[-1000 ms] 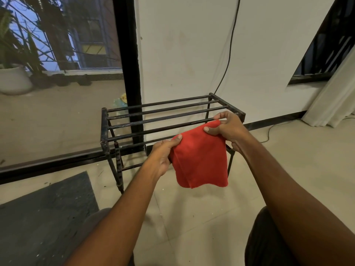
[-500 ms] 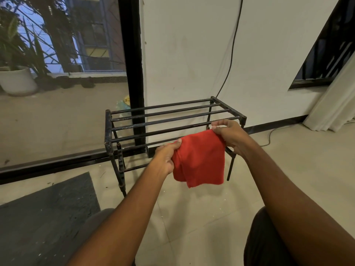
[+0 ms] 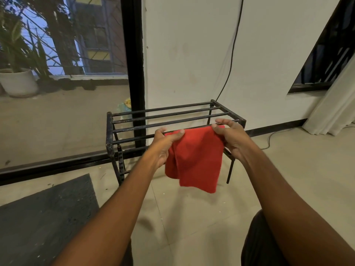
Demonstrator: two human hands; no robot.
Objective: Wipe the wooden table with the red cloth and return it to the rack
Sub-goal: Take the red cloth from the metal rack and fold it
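A red cloth (image 3: 196, 160) hangs in front of a low black metal rack (image 3: 153, 116) with several horizontal bars. Its top edge lies against the rack's front bar. My left hand (image 3: 165, 144) pinches the cloth's upper left corner. My right hand (image 3: 230, 137) pinches the upper right corner, with its fingers reaching over the front bar. The cloth's lower part hangs loose below the bar. No wooden table is in view.
The rack stands on a tiled floor against a white wall (image 3: 192, 54) beside a black-framed glass door (image 3: 132, 64). A dark mat (image 3: 44, 217) lies on the floor at left. A black cable (image 3: 232, 50) runs down the wall. A white curtain (image 3: 334, 112) hangs at right.
Both hands have carried the cloth forward and up to the rack's front bar. Its top edge now sits at the bar instead of hanging short of it.
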